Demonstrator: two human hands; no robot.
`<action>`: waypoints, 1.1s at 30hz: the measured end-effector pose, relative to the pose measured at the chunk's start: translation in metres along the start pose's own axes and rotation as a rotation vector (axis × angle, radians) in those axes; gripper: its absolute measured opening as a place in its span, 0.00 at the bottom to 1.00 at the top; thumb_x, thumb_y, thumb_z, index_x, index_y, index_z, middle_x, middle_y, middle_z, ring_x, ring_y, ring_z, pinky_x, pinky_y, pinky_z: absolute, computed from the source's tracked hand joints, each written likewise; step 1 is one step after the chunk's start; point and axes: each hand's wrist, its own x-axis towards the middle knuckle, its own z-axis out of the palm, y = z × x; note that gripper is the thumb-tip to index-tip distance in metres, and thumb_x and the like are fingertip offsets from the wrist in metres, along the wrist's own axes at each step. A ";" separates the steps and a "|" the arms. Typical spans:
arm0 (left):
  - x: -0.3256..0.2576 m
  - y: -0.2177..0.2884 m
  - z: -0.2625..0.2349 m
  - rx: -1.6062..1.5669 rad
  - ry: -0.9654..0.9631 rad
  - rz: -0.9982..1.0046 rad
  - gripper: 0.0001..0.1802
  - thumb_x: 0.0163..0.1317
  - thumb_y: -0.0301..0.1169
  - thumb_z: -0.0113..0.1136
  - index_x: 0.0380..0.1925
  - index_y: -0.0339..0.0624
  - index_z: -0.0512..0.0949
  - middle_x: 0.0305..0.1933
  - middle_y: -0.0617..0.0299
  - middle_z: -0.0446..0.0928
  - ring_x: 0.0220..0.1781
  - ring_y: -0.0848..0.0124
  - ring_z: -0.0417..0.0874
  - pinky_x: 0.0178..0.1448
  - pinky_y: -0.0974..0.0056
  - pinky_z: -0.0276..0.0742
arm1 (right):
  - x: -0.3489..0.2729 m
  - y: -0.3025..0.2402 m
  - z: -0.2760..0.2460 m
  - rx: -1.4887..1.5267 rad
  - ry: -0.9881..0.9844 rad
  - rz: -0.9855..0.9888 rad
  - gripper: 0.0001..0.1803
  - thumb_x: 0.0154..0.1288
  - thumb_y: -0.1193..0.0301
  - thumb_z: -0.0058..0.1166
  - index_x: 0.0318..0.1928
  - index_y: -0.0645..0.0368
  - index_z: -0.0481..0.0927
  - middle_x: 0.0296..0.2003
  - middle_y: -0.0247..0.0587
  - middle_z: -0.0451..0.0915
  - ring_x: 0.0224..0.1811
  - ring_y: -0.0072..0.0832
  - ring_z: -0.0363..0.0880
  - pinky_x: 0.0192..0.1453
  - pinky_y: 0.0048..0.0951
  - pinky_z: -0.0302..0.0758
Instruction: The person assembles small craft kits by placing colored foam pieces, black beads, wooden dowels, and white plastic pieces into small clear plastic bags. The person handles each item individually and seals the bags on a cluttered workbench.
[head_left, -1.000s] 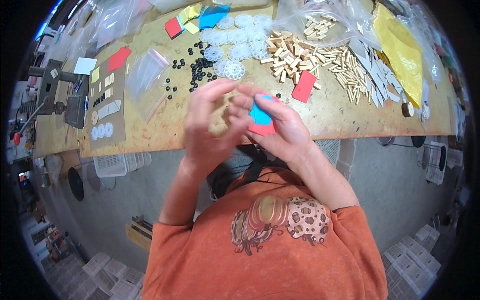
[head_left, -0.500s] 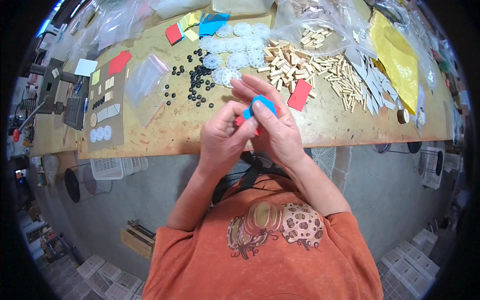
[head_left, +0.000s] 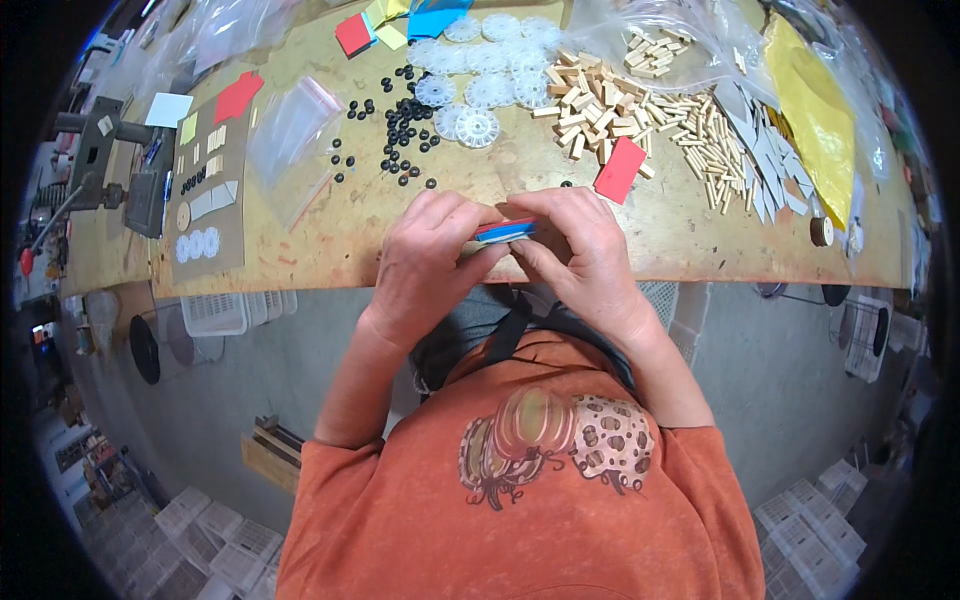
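While I watch from above, my left hand [head_left: 432, 262] and right hand [head_left: 583, 258] both pinch a thin stack of blue and red sheets [head_left: 504, 230] at the workbench [head_left: 330, 235] edge, long axis left-right, nearly level

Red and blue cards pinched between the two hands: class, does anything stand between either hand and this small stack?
Nothing visible does. The left hand and the right hand both already grip the stacked red and blue cards, fingers touching them, at the near edge of the wooden bench. The black rings lie farther back.
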 end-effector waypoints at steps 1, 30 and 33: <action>-0.001 -0.001 0.000 -0.008 0.002 -0.002 0.13 0.53 0.27 0.74 0.39 0.41 0.82 0.35 0.58 0.81 0.40 0.55 0.80 0.46 0.56 0.76 | 0.000 0.000 0.000 0.004 -0.011 0.002 0.19 0.55 0.76 0.67 0.49 0.57 0.83 0.40 0.41 0.83 0.44 0.42 0.80 0.50 0.40 0.74; 0.035 0.058 0.011 -0.381 -0.149 -0.027 0.08 0.53 0.20 0.74 0.32 0.41 0.84 0.30 0.58 0.81 0.32 0.64 0.80 0.37 0.63 0.75 | -0.043 0.000 -0.050 0.295 0.160 0.084 0.07 0.65 0.76 0.65 0.44 0.60 0.84 0.33 0.40 0.82 0.33 0.32 0.82 0.38 0.30 0.78; 0.054 0.070 0.027 -0.387 -0.253 0.038 0.07 0.55 0.21 0.74 0.32 0.39 0.84 0.30 0.57 0.81 0.31 0.64 0.80 0.36 0.62 0.75 | -0.061 0.006 -0.069 0.286 0.231 0.120 0.07 0.66 0.77 0.64 0.44 0.61 0.84 0.33 0.40 0.83 0.34 0.32 0.83 0.40 0.31 0.80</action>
